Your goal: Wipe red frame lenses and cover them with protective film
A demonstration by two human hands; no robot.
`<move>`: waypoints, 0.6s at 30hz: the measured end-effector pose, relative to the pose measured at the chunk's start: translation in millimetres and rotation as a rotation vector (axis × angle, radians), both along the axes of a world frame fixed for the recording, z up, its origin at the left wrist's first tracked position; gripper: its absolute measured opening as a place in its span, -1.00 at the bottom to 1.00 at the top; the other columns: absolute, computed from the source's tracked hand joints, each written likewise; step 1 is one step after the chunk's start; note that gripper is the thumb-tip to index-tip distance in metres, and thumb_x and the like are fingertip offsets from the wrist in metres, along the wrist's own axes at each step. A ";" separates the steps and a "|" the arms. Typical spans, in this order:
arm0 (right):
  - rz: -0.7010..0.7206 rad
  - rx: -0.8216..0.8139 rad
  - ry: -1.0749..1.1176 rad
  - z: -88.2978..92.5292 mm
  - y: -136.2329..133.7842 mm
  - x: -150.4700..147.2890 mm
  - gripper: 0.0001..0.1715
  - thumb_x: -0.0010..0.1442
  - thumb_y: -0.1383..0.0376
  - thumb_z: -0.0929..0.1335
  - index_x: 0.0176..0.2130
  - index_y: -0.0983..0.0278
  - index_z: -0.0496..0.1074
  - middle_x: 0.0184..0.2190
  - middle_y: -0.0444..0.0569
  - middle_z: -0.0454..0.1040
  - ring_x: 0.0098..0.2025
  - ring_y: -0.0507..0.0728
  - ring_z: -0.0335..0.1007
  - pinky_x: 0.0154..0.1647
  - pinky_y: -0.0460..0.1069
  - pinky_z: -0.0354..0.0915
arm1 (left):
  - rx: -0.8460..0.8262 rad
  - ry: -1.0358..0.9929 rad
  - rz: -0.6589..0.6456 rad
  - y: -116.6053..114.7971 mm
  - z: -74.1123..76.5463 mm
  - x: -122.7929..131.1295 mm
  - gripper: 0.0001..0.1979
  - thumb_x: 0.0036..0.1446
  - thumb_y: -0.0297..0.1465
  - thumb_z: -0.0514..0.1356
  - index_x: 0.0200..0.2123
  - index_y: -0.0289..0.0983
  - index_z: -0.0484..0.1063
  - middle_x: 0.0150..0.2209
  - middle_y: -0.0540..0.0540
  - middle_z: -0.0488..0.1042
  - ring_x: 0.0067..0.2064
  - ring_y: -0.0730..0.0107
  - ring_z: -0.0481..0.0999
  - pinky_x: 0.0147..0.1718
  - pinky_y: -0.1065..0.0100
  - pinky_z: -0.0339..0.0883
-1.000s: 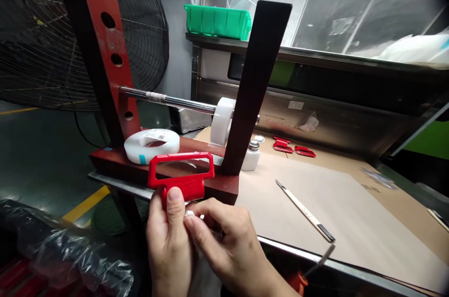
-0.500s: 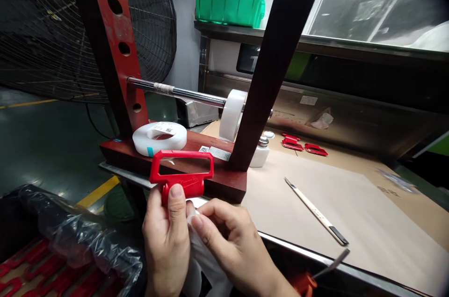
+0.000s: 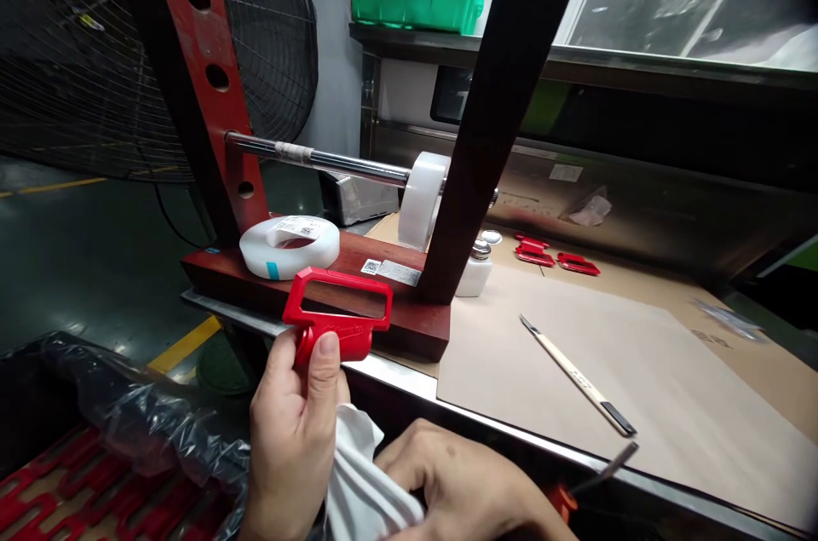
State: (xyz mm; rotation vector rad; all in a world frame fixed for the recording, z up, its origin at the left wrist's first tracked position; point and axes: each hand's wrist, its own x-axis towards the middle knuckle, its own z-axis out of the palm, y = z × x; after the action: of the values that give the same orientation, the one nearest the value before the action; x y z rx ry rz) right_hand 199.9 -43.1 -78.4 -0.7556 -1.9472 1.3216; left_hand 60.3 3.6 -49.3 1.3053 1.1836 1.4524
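Red plastic frame (image 3: 337,315) held up at the near edge of the bench, with a white cloth (image 3: 364,481) bunched just below it.
The left hand (image 3: 294,430) grips the frame by its stubby handle, thumb pressed on the front, holding it upright just in front of the base of the red stand (image 3: 396,324), left of centre. Lower and to the right, the right hand (image 3: 460,490) is curled around the cloth, which touches the left palm. A white tape roll (image 3: 290,245) lies flat on the stand. Further right, on the brown paper, lie a slim knife (image 3: 578,376) and a small white bottle (image 3: 476,270).
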 end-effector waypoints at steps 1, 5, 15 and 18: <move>0.009 0.003 0.114 -3.3 -1.6 -1.3 -0.54 0.08 0.09 0.44 -0.60 0.31 0.26 -0.58 -0.26 0.21 -0.56 -0.10 0.10 -0.53 -0.18 0.08 | -0.026 -0.036 -0.047 0.0 -0.9 -1.0 -0.68 0.12 -0.06 0.14 -0.41 -0.19 0.25 -0.65 0.18 0.20 -0.69 0.61 0.07 -0.79 0.56 -0.02; -0.214 -0.052 0.380 -7.4 -13.4 -6.7 -0.57 0.00 0.11 0.49 -0.61 0.31 0.32 -0.43 -0.16 0.30 -0.40 -0.03 0.25 -0.35 -0.16 0.20 | -0.108 -0.106 -0.086 -4.1 -7.2 -3.2 -0.63 0.07 -0.03 0.18 -0.46 -0.20 0.23 -0.68 0.18 0.19 -0.69 0.62 0.09 -0.77 0.60 0.04; -0.435 -0.027 0.752 -12.6 -21.3 -40.3 -0.44 -0.12 -0.26 0.38 -0.56 0.16 0.36 -0.34 0.02 0.50 -0.21 0.29 0.43 -0.09 0.20 0.32 | -0.296 -0.301 -0.099 -22.8 -2.5 3.2 -0.55 -0.15 0.04 0.30 -0.45 -0.18 0.28 -0.73 0.18 0.24 -0.69 0.56 0.21 -0.74 0.59 0.17; -0.442 -0.159 0.777 -3.9 -27.1 -51.9 -0.40 0.01 -0.28 0.28 -0.54 0.17 0.32 -0.62 -0.06 0.35 -0.54 0.15 0.33 -0.43 0.09 0.34 | -0.340 -0.326 -0.111 -28.5 -3.2 5.2 -0.55 -0.06 0.02 0.26 -0.53 -0.20 0.19 -0.78 0.21 0.15 -0.74 0.64 0.09 -0.78 0.64 0.05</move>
State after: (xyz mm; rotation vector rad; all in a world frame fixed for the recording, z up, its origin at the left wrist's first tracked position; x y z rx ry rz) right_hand 148.0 -70.2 -82.3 -0.5748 -1.0060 1.2425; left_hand 65.5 -24.9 -52.6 0.8515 1.0643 1.2599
